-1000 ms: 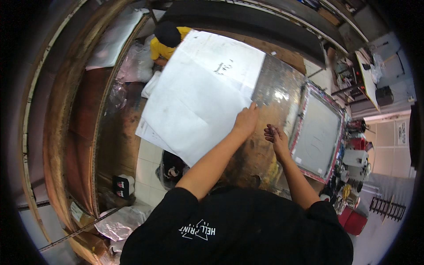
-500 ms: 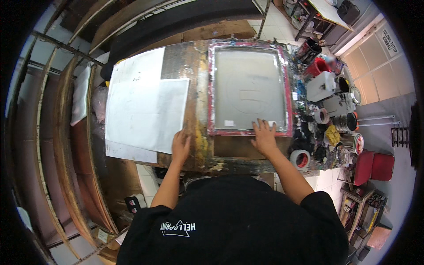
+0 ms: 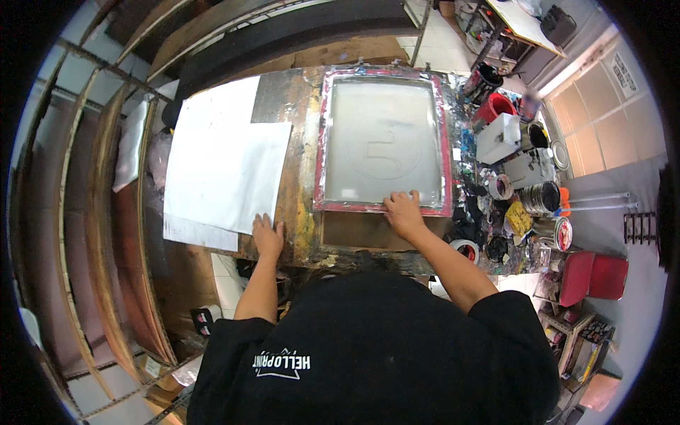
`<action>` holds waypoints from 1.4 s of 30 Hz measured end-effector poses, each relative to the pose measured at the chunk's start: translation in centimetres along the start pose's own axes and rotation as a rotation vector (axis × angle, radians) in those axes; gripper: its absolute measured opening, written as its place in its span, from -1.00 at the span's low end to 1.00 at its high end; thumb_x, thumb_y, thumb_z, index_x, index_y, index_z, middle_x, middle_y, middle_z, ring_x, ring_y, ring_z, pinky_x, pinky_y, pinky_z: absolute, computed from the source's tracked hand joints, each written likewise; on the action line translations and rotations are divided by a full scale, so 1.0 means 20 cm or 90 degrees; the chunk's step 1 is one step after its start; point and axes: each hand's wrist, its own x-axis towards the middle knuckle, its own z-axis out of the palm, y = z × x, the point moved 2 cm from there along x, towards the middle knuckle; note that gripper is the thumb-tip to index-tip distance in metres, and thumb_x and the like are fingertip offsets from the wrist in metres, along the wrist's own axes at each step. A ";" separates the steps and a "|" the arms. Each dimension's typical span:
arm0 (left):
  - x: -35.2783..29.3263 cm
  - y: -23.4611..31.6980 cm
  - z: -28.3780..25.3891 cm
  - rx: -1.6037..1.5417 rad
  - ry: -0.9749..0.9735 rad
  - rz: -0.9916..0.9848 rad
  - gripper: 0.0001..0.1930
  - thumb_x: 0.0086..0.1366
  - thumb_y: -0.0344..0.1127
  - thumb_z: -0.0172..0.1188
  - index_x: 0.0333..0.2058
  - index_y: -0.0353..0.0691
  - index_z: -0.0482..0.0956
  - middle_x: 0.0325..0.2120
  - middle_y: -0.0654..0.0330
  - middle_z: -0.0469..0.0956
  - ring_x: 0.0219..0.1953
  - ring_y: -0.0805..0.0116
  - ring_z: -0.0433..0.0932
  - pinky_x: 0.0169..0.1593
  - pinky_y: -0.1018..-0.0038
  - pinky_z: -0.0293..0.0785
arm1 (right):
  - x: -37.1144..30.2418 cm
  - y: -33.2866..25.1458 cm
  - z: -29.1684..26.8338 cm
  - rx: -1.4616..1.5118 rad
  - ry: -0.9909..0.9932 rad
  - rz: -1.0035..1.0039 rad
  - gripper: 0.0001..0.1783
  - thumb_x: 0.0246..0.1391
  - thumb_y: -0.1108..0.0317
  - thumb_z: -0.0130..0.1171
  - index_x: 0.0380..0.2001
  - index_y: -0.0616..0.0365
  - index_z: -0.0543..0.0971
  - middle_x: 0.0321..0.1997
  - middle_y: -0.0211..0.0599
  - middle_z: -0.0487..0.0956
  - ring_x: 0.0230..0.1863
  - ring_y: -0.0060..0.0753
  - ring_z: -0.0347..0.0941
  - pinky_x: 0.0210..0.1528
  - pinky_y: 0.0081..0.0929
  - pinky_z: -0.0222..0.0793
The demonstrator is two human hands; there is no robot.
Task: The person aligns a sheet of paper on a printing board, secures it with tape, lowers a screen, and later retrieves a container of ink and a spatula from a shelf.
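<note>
A screen printing frame [image 3: 445,163] with a red-taped border and a grey mesh [image 3: 379,106] lies over the right half of a paint-stained table [image 3: 301,156]. My right hand [image 3: 405,214] grips its near edge, fingers curled over the border. A faint round design shows in the mesh. To the left, two white sheets [image 3: 227,166] overlap on the table. My left hand [image 3: 268,238] rests by the near right corner of the upper sheet, fingers apart and holding nothing. Part of a brown board [image 3: 375,230] shows below the frame's near edge.
Ink cans, a white jug [image 3: 498,138], a red tub [image 3: 494,108], tape rolls [image 3: 501,187] and a yellow sponge-like block [image 3: 519,219] crowd the table's right side. Metal shelving [image 3: 92,212] stands left. A red chair [image 3: 595,275] is at the right.
My right hand has gone from resting with fingers spread on the frame's near edge to gripping it. My left hand stays by the sheet corner. The whole view has shifted slightly.
</note>
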 end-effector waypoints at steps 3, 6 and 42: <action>0.00 0.06 0.02 -0.028 0.020 0.015 -0.27 0.44 0.16 0.08 0.36 -0.28 0.33 0.39 -0.16 0.24 0.44 -0.11 0.16 0.49 -0.19 -0.14 | -0.02 -0.03 -0.32 0.005 0.030 0.010 -0.64 0.06 0.21 0.36 -0.06 -0.04 0.58 -0.07 -0.33 0.54 0.09 -0.21 0.45 0.31 0.16 0.08; 0.09 0.14 0.01 -0.001 -0.029 0.089 -0.16 0.46 0.36 -0.17 0.43 -0.22 0.24 0.46 0.05 0.18 0.52 -0.11 -0.02 0.49 -0.30 -0.35 | 0.00 -0.02 -0.72 0.020 0.142 -0.008 -0.58 0.09 0.22 0.34 0.03 0.00 0.58 -0.04 -0.30 0.57 0.13 -0.19 0.45 0.35 0.16 0.02; 0.06 0.40 -0.24 -0.486 -0.162 0.155 -0.27 0.23 0.05 0.41 0.21 -0.34 0.46 -0.14 -0.03 0.63 -0.12 0.06 0.62 -0.01 0.15 0.55 | -0.08 -0.02 -0.12 0.010 0.102 0.034 -0.52 0.05 0.08 0.37 0.03 -0.08 0.54 -0.04 -0.39 0.55 0.09 -0.26 0.40 0.24 0.00 0.13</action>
